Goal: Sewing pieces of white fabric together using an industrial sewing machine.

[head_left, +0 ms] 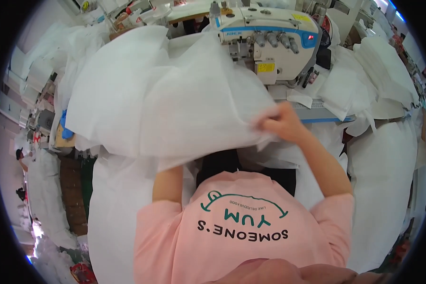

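A large sheet of thin white nonwoven fabric (189, 104) spreads in front of me, raised and slightly see-through. My right hand (283, 124) is closed on its right edge, the fingertips a little blurred. My left forearm (168, 184) goes up beneath the sheet, so my left hand and its fingers are hidden. Just beyond the right part of the sheet stands a white and blue overlock sewing machine (270, 28) with several grey tension knobs. The sheet covers part of the area left of the machine's needle.
Stacked white fabric (381, 71) lies at the right, beside small dark tools (308, 77) on the machine table. More white fabric (369, 189) drapes down around my lap. A blue item (66, 127) sits at the left. Another person (21, 158) is far left.
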Action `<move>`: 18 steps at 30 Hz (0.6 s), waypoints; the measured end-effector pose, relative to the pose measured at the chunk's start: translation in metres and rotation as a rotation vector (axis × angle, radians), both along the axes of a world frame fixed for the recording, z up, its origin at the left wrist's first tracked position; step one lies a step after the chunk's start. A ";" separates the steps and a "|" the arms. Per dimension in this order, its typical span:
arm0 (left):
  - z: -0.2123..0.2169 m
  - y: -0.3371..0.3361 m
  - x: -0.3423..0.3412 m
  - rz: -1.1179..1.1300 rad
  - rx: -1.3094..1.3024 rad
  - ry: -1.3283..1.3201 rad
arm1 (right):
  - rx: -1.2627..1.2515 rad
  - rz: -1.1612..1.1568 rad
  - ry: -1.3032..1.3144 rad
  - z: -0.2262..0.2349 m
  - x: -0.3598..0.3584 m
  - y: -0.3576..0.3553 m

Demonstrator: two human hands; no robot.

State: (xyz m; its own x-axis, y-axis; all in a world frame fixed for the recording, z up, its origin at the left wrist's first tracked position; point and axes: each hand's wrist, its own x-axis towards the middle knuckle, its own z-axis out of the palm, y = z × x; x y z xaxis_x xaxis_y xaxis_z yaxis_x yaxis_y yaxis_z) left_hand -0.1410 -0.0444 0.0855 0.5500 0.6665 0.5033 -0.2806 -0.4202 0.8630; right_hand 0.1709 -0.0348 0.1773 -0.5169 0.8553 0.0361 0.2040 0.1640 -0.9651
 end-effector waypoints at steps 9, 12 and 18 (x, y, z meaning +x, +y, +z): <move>0.024 -0.053 -0.086 0.178 -0.470 -0.607 | -0.115 -0.071 -0.171 -0.023 0.068 -0.011; 0.078 -0.003 -0.087 -0.006 -0.413 -0.593 | -0.056 -0.147 -0.171 -0.054 0.005 -0.001; 0.146 0.148 -0.094 0.851 -0.462 -0.384 | 0.055 -0.244 0.166 -0.067 -0.082 0.076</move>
State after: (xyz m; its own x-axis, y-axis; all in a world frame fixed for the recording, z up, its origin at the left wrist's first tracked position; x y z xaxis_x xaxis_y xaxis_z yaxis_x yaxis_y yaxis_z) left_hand -0.2345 0.1033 0.2314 -0.3352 0.9314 0.1418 -0.3361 -0.2589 0.9055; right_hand 0.0893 0.0417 0.1106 -0.2799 0.9478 0.1527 0.0840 0.1826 -0.9796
